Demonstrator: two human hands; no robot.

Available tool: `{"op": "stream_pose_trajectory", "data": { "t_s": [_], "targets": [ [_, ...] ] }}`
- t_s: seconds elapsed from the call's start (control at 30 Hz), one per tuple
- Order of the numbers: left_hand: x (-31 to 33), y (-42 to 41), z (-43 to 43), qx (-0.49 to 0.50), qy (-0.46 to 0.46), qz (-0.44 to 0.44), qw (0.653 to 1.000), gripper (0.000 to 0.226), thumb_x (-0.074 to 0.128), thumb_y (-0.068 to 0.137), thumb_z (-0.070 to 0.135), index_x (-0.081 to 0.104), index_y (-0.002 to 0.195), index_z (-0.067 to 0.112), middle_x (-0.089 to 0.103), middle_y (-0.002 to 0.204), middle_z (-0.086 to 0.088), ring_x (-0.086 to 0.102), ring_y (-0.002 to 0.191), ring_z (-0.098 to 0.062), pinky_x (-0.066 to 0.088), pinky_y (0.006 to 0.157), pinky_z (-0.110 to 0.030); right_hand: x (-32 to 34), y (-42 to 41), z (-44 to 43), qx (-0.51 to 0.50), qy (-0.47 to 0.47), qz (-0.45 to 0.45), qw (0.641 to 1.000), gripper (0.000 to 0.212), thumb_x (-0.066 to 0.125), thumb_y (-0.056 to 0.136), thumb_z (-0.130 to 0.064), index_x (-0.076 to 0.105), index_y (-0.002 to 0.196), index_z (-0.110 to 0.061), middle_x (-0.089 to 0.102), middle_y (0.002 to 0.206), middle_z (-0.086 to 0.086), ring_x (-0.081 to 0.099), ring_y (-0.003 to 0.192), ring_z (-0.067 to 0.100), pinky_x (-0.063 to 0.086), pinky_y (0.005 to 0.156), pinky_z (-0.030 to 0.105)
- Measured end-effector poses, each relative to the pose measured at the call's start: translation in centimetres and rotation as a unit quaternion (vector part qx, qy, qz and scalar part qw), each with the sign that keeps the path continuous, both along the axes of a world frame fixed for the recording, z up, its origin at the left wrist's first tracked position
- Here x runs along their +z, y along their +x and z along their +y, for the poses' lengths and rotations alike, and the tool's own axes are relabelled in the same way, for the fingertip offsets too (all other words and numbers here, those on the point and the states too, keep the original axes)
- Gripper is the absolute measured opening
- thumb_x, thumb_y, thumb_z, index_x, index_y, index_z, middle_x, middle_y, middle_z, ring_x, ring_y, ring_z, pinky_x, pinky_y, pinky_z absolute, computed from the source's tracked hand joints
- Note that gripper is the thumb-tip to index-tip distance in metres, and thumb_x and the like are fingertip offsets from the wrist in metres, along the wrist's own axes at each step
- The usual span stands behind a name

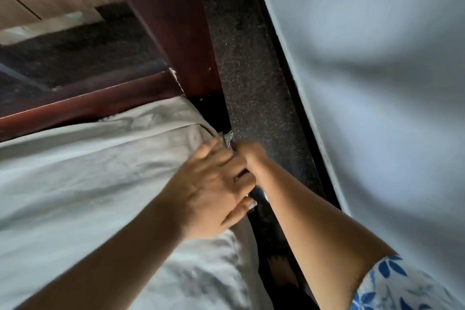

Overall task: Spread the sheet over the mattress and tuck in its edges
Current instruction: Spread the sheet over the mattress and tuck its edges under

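Sheet (75, 171) lies spread just below the wooden bedpost (163, 20), its corner pressed by the flat-fingered left hand (214, 184); the right hand (253, 156), its grip hidden, should push slack fabric deep underneath, keeping it taut.

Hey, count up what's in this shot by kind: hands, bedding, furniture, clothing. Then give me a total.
Hands: 2, the left hand and the right hand
Bedding: 1, the sheet
Furniture: 1, the wooden bed frame
Clothing: 1, the patterned sleeve
Total: 5
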State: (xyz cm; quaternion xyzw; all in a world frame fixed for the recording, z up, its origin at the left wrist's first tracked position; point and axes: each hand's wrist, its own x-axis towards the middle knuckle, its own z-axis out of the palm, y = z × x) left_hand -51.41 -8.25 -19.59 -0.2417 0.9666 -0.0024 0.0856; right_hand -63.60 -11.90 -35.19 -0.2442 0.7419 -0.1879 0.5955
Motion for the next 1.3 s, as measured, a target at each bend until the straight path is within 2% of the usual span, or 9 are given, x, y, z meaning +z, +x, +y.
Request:
{"op": "stream_pose_trajectory", "data": {
  "t_s": [0.1, 0.17, 0.27, 0.43, 0.6, 0.8, 0.97, 1.13, 1.3],
  "targets": [
    [0.9, 0.4, 7.0, 0.013, 0.012, 0.048, 0.999, 0.025, 0.056, 0.079, 0.042, 0.061, 0.080, 0.017, 0.058, 0.081, -0.004, 0.060, 0.081, -0.028, 0.048, 0.091, -0.042, 1.4, 0.4, 4.7, -0.055, -0.011, -0.066, 0.996, 0.034, 0.054, 0.091, -0.033, 0.067, 0.094, -0.001, 0.068, 0.098, 0.015, 0.064, 0.087, 0.028, 0.052, 0.071, 0.032],
    [0.2, 0.6, 13.1, 0.024, 0.038, 0.079, 0.996, 0.024, 0.058, 0.077, 0.042, 0.062, 0.080, 0.019, 0.061, 0.083, -0.005, 0.062, 0.082, -0.027, 0.049, 0.091, -0.043, 1.9, 0.4, 8.6, -0.095, -0.001, -0.092, 0.991, 0.031, 0.055, 0.090, -0.038, 0.062, 0.085, -0.008, 0.064, 0.087, 0.012, 0.061, 0.079, 0.026, 0.047, 0.067, 0.036],
    [-0.9, 1.0, 22.5, 0.040, 0.056, 0.082, 0.994, 0.021, 0.058, 0.074, 0.041, 0.067, 0.078, 0.022, 0.068, 0.089, -0.004, 0.067, 0.091, -0.023, 0.048, 0.095, -0.041, 1.9, -0.1, 15.5, -0.085, 0.042, -0.117, 0.989, 0.051, 0.047, 0.091, -0.051, 0.058, 0.119, -0.010, 0.059, 0.100, 0.004, 0.055, 0.087, 0.020, 0.044, 0.066, 0.028],
    [-0.7, 2.8, 31.3, 0.127, 0.058, 0.053, 0.989, 0.037, 0.048, 0.080, 0.043, 0.073, 0.099, 0.023, 0.064, 0.123, -0.008, 0.057, 0.118, -0.028, 0.046, 0.097, -0.053, 2.0, -0.6, 25.6, -0.087, 0.067, -0.076, 0.991, 0.067, 0.037, 0.092, -0.061, 0.050, 0.135, -0.012, 0.054, 0.135, 0.010, 0.049, 0.123, 0.030, 0.040, 0.102, 0.039],
    [-0.4, 2.9, 36.5, 0.167, 0.074, 0.038, 0.982, 0.040, 0.047, 0.081, 0.043, 0.067, 0.110, 0.026, 0.048, 0.140, -0.015, 0.046, 0.128, -0.035, 0.039, 0.102, -0.055, 1.8, -1.5, 33.4, -0.067, 0.100, -0.051, 0.991, 0.068, 0.029, 0.093, -0.063, 0.049, 0.137, -0.015, 0.045, 0.143, 0.012, 0.041, 0.130, 0.033, 0.033, 0.106, 0.043],
    [-2.5, 2.0, 40.8, 0.195, 0.054, 0.072, 0.977, 0.032, 0.044, 0.085, 0.037, 0.069, 0.099, 0.023, 0.047, 0.143, -0.009, 0.030, 0.137, -0.041, 0.028, 0.104, -0.064, -0.1, -3.4, 40.3, -0.098, 0.117, -0.037, 0.988, 0.058, 0.031, 0.098, -0.054, 0.053, 0.130, -0.012, 0.058, 0.127, 0.016, 0.055, 0.113, 0.034, 0.047, 0.094, 0.046],
    [-2.7, 1.5, 41.5, 0.196, 0.029, 0.086, 0.976, 0.022, 0.049, 0.081, 0.034, 0.066, 0.083, 0.021, 0.053, 0.136, -0.009, 0.032, 0.135, -0.043, 0.024, 0.104, -0.067, -0.6, -3.9, 44.5, -0.112, 0.171, -0.071, 0.976, 0.043, 0.037, 0.098, -0.048, 0.057, 0.120, -0.017, 0.061, 0.115, 0.006, 0.055, 0.104, 0.025, 0.048, 0.091, 0.043],
    [-3.1, 1.0, 41.8, 0.211, 0.015, 0.105, 0.972, 0.010, 0.054, 0.072, 0.027, 0.060, 0.075, 0.020, 0.060, 0.126, -0.009, 0.037, 0.130, -0.046, 0.024, 0.100, -0.071, -0.8, -2.0, 46.6, 0.074, 0.136, -0.023, 0.988, 0.033, 0.043, 0.097, -0.024, 0.061, 0.117, -0.006, 0.061, 0.107, 0.004, 0.055, 0.096, 0.018, 0.046, 0.093, 0.036],
    [-3.6, 0.5, 41.5, 0.211, 0.003, 0.149, 0.966, 0.006, 0.057, 0.072, 0.023, 0.062, 0.074, 0.020, 0.064, 0.121, -0.011, 0.041, 0.127, -0.045, 0.026, 0.100, -0.070, -1.0, -0.5, 47.9, 0.090, 0.134, -0.003, 0.987, 0.024, 0.051, 0.090, -0.039, 0.052, 0.106, -0.021, 0.064, 0.105, 0.000, 0.060, 0.099, 0.022, 0.048, 0.090, 0.038]
  ]
}}
